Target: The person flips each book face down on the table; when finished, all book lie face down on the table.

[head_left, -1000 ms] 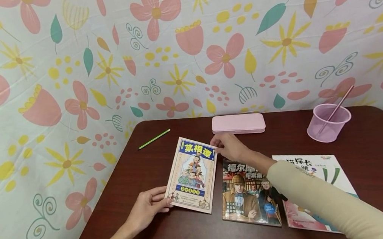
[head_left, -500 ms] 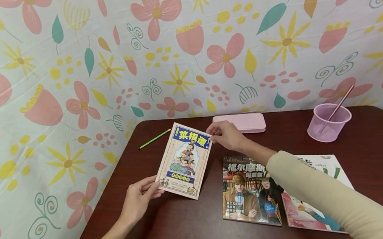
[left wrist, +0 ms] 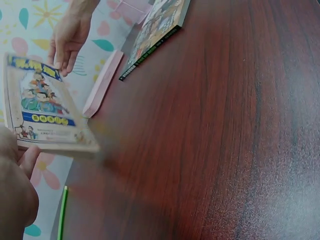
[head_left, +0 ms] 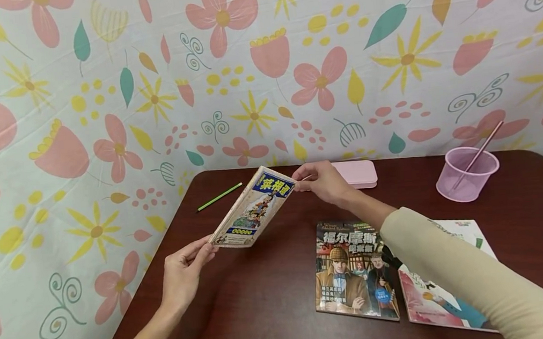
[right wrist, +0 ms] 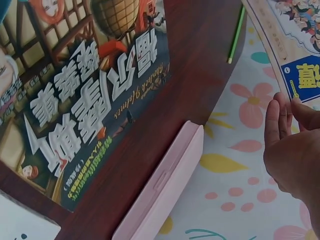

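Observation:
A small book (head_left: 255, 208) with a blue title band and a cartoon group on its cover is held up off the table, tilted, its cover seen at a slant in the head view. My left hand (head_left: 186, 274) pinches its lower left corner, thumb on the cover side. At the upper right corner my right hand (head_left: 323, 184) pinches it between thumb and fingers. The left wrist view shows the same book (left wrist: 42, 105) a little blurred, and the right wrist view shows its title corner (right wrist: 302, 75) by my fingers.
A dark detective book (head_left: 351, 275) lies right of centre on the brown table (head_left: 265, 321). Beside it a white and pink book (head_left: 443, 300) is partly under my right sleeve. Behind are a pink pencil case (head_left: 361, 174), a green pencil (head_left: 219, 197) and a pink mesh cup (head_left: 463, 177) with a stick.
Both hands have raised the small book off the table, away from me. Its cover has tipped, so it now looks narrower in the head view. The other books stay where they lay.

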`<state>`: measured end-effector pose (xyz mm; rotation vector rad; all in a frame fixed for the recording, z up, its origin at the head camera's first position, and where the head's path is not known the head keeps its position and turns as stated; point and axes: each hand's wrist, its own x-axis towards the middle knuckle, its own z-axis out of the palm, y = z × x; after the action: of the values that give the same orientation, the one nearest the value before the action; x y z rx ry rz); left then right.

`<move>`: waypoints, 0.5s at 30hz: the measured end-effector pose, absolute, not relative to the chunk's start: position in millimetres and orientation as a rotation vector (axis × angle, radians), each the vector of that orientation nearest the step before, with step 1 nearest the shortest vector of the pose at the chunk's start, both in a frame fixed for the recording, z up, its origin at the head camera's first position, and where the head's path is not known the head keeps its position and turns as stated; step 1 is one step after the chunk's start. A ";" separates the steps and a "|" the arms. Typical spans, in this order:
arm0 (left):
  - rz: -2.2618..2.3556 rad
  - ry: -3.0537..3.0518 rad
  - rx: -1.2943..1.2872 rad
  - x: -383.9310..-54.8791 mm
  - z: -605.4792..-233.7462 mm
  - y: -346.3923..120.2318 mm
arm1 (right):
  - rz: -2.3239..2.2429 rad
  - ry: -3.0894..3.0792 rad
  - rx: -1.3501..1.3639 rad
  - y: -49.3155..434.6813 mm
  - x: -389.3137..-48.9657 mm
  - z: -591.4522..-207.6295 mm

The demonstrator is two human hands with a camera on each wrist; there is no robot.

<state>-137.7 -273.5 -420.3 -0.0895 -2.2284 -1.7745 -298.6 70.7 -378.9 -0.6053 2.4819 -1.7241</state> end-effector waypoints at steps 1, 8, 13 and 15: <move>-1.769 -2.221 -0.090 -137.2 -420.1 -273.7 | -1.740 2.471 -0.597 69.9 -298.7 -379.0; -1.658 -2.253 -0.032 -133.3 -421.6 -275.6 | -1.807 2.416 -0.495 68.1 -296.7 -384.7; -1.645 -2.263 -0.007 -131.0 -426.4 -274.4 | -1.796 2.414 -0.423 67.8 -294.8 -393.0; -1.665 -2.258 -0.014 -130.3 -429.0 -273.9 | -1.785 2.421 -0.411 67.6 -294.3 -397.1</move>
<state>-130.3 -273.9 -429.0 -0.0142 -2.2582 -1.6647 -294.3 67.6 -397.1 -0.4113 2.4213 -1.7847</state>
